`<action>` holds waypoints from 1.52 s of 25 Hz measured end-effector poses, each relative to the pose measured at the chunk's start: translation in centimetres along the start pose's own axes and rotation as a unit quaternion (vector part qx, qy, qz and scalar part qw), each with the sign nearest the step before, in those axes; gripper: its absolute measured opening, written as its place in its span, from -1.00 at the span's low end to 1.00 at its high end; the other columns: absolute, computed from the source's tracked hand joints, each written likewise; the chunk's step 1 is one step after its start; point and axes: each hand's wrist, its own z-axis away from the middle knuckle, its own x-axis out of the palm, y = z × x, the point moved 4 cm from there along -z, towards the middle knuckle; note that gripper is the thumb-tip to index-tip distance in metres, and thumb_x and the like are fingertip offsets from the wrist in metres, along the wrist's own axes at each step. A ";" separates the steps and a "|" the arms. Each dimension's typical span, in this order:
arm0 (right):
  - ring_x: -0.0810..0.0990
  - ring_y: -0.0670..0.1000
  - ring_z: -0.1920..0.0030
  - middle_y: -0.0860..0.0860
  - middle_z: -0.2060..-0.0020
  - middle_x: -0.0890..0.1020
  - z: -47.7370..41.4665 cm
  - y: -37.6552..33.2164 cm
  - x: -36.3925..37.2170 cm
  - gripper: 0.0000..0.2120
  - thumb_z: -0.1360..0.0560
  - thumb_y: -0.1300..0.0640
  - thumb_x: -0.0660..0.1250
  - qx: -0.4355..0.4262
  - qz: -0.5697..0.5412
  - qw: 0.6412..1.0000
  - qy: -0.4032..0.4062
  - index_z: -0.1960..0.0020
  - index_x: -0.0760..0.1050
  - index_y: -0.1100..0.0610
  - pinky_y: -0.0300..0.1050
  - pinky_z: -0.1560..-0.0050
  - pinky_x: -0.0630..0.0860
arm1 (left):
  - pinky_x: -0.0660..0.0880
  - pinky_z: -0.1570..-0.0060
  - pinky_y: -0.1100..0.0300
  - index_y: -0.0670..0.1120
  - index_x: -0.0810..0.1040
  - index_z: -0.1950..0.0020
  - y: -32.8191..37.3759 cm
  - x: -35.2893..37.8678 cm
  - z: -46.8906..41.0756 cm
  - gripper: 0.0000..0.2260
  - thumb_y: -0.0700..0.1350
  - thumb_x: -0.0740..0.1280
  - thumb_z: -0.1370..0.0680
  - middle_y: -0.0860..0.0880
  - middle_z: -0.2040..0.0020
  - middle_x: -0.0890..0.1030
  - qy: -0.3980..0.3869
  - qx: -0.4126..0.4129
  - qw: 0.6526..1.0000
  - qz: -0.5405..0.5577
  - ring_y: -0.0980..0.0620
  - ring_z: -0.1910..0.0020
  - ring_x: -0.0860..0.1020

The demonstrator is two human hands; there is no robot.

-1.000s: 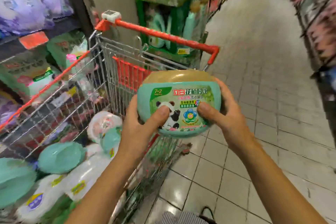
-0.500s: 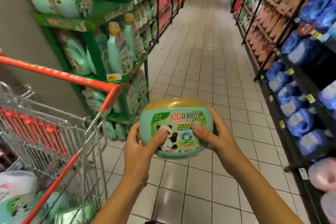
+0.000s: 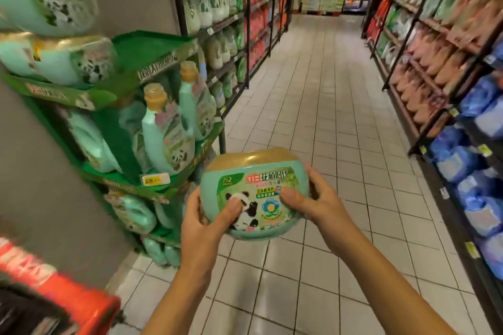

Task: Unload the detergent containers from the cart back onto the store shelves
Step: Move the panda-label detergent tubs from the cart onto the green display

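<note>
Aisle floor (image 3: pixel 313 95) behind gold-lidded teal tub (image 3: pixel 255 171)

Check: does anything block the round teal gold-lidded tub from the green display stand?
Nothing visible: left hand and right hand hold the round teal tub beside the green cardboard display stand; the red cart handle sits lower, aside.

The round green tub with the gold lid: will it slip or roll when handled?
Probably rigid: the tub shows no dent under both thumbs. Its glossy surface may be slippery; the left hand and right hand both grip it. Bulging sides suggest rolling if laid sideways.
</note>
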 end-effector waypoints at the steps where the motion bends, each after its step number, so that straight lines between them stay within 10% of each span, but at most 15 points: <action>1: 0.70 0.03 -0.01 0.01 -0.01 0.70 -2.2 -0.3 -0.2 -0.38 -0.19 -0.05 0.54 -0.002 0.002 1.000 -0.008 -0.21 0.48 -0.02 -0.20 0.15 0.62 | 0.62 0.04 0.05 -0.03 0.52 -0.24 0.0 0.4 -1.9 -0.31 0.16 0.53 -0.17 -0.08 -0.07 0.68 0.005 0.001 1.000 0.003 -0.10 -0.07 0.65; 13: 0.68 0.11 -0.05 0.08 -0.06 0.68 -29.0 -0.7 -0.6 -0.30 -0.13 -0.18 0.61 -0.022 -0.025 0.983 -0.181 -0.21 0.52 -0.04 -0.15 0.13 0.63 | 0.59 0.19 0.29 0.06 0.48 -0.28 0.0 3.6 -22.2 -0.33 0.12 0.51 -0.19 0.01 -0.04 0.70 0.129 0.051 0.990 -0.008 0.03 0.00 0.67; 24: 0.65 0.06 -0.12 0.06 -0.14 0.65 -53.0 -7.9 7.8 -0.42 -0.37 0.13 0.45 -0.102 -0.023 0.912 -0.397 -0.36 0.37 0.09 -0.15 0.05 0.61 | 0.58 0.04 0.23 0.09 0.42 -0.38 9.2 1.4 -39.3 -0.16 0.35 0.51 -0.17 0.06 -0.16 0.64 0.247 0.173 0.945 -0.128 0.06 -0.12 0.63; 28: 0.62 0.01 -0.17 0.01 -0.18 0.61 -58.5 -9.5 13.5 -0.33 -0.39 -0.03 0.49 -0.140 -0.024 0.871 -0.471 -0.40 0.28 0.08 -0.19 0.00 0.60 | 0.53 -0.02 0.32 0.13 0.36 -0.40 12.4 -2.2 -44.3 -0.24 0.35 0.46 -0.28 0.12 -0.20 0.61 0.249 0.207 0.928 -0.184 0.12 -0.17 0.59; 38: 0.63 -0.16 -0.10 -0.15 -0.10 0.65 -69.6 -8.5 22.7 -0.35 -0.29 0.04 0.50 -0.143 0.053 0.824 -0.546 -0.33 0.36 -0.08 -0.32 0.06 0.57 | 0.46 -0.14 0.23 0.32 0.39 -0.33 13.7 -9.3 -51.6 -0.30 0.32 0.49 -0.22 0.25 -0.15 0.62 0.319 0.116 0.903 -0.262 0.26 -0.19 0.53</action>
